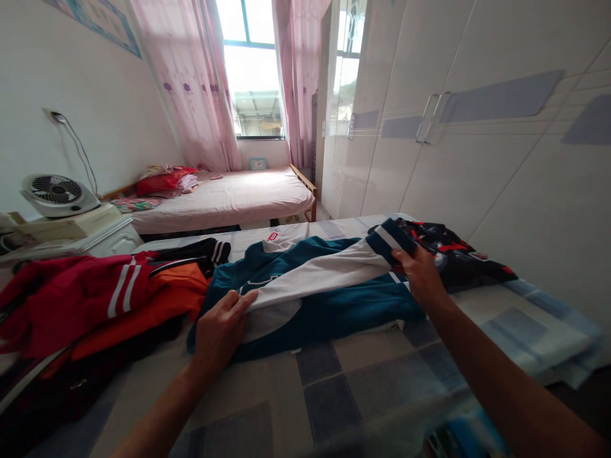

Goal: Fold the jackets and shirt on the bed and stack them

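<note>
Left hand point(222, 327) and right hand point(421, 270) pinch the white sleeve point(319, 275) over the teal sweatshirt point(344, 313), seemingly a folding step; laying it flat likely calls for even tension.

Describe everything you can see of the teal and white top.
The top looks like soft cloth: teal, with a white sleeve and a teal cuff with a white stripe. It lies spread, slightly rumpled, on the checked cover. The left hand pinches the sleeve, the right hand its cuff. A pale rounded patch shows below the sleeve.
</note>
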`<state>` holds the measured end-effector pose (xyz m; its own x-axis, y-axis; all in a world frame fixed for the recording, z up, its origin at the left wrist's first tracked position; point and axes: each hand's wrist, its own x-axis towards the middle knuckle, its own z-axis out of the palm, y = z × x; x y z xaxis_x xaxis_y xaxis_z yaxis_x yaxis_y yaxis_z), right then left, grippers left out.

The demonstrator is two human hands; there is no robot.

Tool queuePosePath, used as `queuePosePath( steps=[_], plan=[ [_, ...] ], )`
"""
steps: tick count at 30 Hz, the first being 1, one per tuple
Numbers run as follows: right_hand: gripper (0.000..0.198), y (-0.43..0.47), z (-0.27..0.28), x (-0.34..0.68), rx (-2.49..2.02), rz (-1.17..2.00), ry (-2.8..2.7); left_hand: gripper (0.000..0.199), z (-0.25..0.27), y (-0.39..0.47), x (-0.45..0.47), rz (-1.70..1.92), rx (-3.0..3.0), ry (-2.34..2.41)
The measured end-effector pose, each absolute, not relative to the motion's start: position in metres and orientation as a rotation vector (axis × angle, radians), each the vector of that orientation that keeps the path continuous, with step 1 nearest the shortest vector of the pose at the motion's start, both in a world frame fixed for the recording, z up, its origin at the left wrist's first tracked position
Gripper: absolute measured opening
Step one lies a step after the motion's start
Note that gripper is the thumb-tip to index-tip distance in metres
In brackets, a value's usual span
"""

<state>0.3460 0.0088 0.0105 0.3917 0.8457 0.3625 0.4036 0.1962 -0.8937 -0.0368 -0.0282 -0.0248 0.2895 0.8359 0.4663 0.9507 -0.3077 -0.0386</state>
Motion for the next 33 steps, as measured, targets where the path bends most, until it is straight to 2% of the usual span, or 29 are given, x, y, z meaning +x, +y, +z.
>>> queuePosePath(
  steps=[2,5,10,13,17,24,29,33],
  plan=[
    [0.042,-0.004,-0.003,0.366,-1.502,0.549,-1.067,0.039,-0.029,-0.031,-0.042,-0.500,-2.316,-1.543],
    [0.049,-0.022,-0.024,0.383,-1.783,0.450,-1.191,0.041,-0.037,-0.031,-0.045,-0.416,-2.425,-1.464],
    [0.042,-0.037,-0.030,0.388,-1.925,0.109,-1.540,0.040,-0.033,-0.034,-0.044,-0.364,-2.534,-1.508],
    [0.032,-0.031,-0.023,0.393,-2.006,-0.077,-1.762,0.037,-0.015,-0.029,-0.044,-0.309,-2.675,-1.591],
    [0.033,0.006,-0.008,0.403,-1.889,-0.271,-1.900,0.036,0.014,0.015,-0.045,-0.387,-2.604,-1.822],
    [0.040,0.120,0.001,0.410,-1.805,-0.211,-2.196,0.050,0.010,0.132,-0.042,-0.366,-2.327,-2.132],
    [0.035,0.160,-0.015,0.409,-1.838,-0.127,-2.285,0.042,-0.008,0.153,-0.040,-0.464,-2.332,-2.273],
    [0.029,0.171,-0.017,0.415,-1.941,-0.091,-2.225,0.053,-0.014,0.153,-0.047,-0.666,-2.136,-2.410]
  ],
)
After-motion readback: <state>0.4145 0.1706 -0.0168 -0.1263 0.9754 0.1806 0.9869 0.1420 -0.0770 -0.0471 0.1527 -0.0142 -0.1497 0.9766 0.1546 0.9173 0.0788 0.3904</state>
